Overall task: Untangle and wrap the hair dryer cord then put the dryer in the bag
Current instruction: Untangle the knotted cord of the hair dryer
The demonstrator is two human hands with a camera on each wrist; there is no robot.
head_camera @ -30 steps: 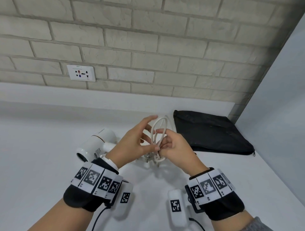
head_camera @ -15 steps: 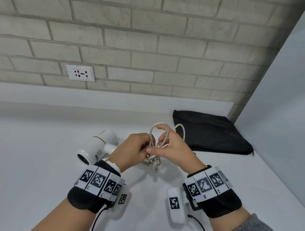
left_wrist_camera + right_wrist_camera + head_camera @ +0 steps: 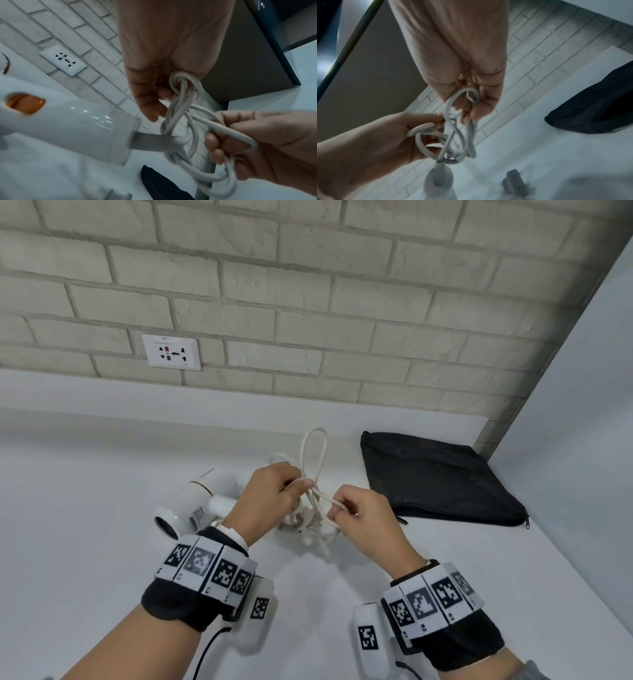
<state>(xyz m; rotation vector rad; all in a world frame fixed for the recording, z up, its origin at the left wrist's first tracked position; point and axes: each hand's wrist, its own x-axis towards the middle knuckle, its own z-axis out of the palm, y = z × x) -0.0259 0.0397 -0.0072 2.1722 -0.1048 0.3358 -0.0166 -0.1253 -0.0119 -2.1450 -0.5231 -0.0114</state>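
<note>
Both hands, left hand (image 3: 270,494) and right hand (image 3: 363,517), grip loops of the tangled cord (image 3: 313,460) above the counter (image 3: 85,542).

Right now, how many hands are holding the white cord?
2. The left hand grips the cord beside the hair dryer; the right hand pinches a loop nearer the black bag.
</note>
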